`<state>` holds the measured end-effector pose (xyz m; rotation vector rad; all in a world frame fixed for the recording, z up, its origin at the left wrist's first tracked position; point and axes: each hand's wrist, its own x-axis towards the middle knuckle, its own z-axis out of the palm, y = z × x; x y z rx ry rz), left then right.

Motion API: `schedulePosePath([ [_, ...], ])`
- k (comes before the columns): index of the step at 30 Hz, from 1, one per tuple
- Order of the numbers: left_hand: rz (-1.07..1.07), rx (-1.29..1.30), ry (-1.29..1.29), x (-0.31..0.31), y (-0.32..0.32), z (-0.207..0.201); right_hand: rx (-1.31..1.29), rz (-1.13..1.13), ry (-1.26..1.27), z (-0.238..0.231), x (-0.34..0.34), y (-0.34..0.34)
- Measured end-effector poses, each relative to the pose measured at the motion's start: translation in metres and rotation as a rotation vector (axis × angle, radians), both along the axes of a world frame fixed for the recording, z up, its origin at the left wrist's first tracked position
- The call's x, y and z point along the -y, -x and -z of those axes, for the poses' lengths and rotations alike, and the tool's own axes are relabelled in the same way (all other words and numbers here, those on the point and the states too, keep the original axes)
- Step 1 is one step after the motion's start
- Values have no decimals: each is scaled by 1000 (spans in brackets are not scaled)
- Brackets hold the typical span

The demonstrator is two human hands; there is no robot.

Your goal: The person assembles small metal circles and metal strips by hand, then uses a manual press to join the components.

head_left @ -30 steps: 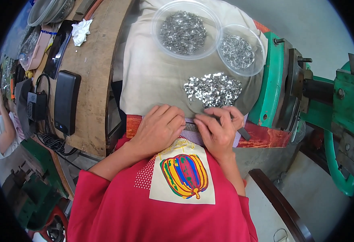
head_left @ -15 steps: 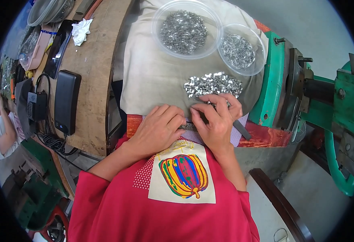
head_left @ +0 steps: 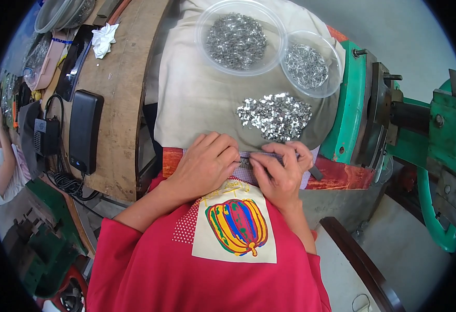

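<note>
My left hand (head_left: 207, 160) is closed, its curled fingertips at the left end of a narrow dark metal strip (head_left: 245, 162) that lies at the front edge of the work surface. What the left fingers hold is mostly hidden behind them. My right hand (head_left: 284, 169) bends over the other end of that strip, thumb and index finger pinched together; anything between them is too small to make out. Beyond the right hand, a loose pile of small shiny metal pieces (head_left: 275, 115) lies on the beige cloth (head_left: 197, 99). A flat dark bar (head_left: 315, 172) pokes out beside the right hand.
Behind the pile stand a large clear tub (head_left: 207, 57) of small metal parts and a smaller clear tub (head_left: 337, 78) of thin pins. A green machine (head_left: 350, 104) borders the right side. At left, a wooden table (head_left: 116, 114) carries a black power bank (head_left: 86, 131). Another person (head_left: 7, 169) sits far left.
My right hand has come back from the near edge of the metal pile to the strip, its fingers lowering toward it. My left hand has stayed almost in place.
</note>
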<state>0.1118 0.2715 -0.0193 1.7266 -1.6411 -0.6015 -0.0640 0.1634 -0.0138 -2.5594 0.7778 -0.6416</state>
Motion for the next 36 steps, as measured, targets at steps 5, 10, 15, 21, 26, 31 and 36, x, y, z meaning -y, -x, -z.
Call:
schedulePosePath([
  [5, 14, 45, 27, -1, 1, 0, -13, 4, 73, -1, 22, -22],
  [10, 20, 22, 39, -4, -1, -1, -101, -104, 164, -4, 38, -38],
  [15, 39, 17, 29, -4, -2, -2, -138, -103, 94, -12, 42, -39],
  [21, 31, 27, 43, 0, 0, -1, -35, -50, 85, -11, 29, -19],
  [26, 23, 46, 73, 3, 3, 2, 7, -14, 19, -5, 2, 6],
  [31, 42, 68, 63, 3, 3, 2, -18, -14, -39, -3, -5, 11],
  [36, 16, 20, 55, 0, 2, 0, -16, 21, 16, -4, 13, -12],
])
